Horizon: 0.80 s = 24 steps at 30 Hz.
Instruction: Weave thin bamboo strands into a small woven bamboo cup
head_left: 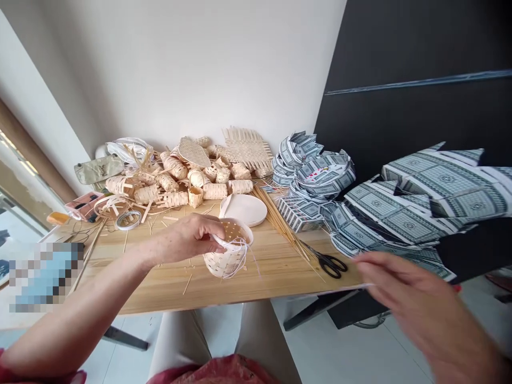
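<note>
Woven basket (pale strands trailing) rests on the worktop, its rim gripped by the left hand; right hand blurred, grip unclear.

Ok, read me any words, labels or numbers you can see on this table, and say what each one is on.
No text here can be read.
On the patterned paper pieces: printed ornament only, no letters.
On the green pouch: a dark mark, too blurred to read.
On the woven basket held in the left hand: no writing.
On the scissors: nothing legible.
</note>
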### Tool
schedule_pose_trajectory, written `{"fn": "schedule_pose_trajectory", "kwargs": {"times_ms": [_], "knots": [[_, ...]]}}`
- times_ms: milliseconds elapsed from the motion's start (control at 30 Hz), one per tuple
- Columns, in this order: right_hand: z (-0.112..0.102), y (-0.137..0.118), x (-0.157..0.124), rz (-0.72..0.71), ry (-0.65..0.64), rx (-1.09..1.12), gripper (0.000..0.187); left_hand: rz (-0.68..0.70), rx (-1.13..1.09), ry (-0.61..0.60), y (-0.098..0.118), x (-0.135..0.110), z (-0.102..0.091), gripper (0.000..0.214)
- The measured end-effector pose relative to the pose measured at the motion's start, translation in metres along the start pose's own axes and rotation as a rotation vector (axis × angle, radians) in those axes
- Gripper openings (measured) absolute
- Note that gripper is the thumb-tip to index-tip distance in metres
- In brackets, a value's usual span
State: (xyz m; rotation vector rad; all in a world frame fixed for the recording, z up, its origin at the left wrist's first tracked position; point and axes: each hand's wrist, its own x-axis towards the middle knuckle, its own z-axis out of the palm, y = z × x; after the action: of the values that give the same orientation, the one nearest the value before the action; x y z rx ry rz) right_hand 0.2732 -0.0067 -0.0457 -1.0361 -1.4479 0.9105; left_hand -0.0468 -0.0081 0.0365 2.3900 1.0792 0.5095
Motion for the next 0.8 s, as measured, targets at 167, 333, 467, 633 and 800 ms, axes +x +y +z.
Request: {"fn": "schedule_pose_trajectory", "kwargs": {"times_ms": [167,333,467,633,800], "knots": [[0.074,-0.035,0.011,-0.069,-0.262,-0.170,0.030,0.059,0.055,0.014,0.004,0.009,0.011,0.014],[0.113,-0.045,0.025,-0.252,-0.369,-0.215,0.015,0.055,0.114,0.023,0.002,0.009,0.016,0.015],[0.113,-0.043,0.017,-0.348,-0.256,-0.139,0.020,0.050,0.100,0.047,-0.002,0.008,0.018,0.013],[0.111,-0.046,-0.004,-0.328,-0.411,-0.030,0.027,0.011,0.098,0.176,-0.010,0.011,0.019,0.016],[0.113,-0.038,-0.014,-0.269,-0.576,-0.069,0.025,-0.066,0.107,0.298,-0.019,0.013,0.017,0.012]]}}
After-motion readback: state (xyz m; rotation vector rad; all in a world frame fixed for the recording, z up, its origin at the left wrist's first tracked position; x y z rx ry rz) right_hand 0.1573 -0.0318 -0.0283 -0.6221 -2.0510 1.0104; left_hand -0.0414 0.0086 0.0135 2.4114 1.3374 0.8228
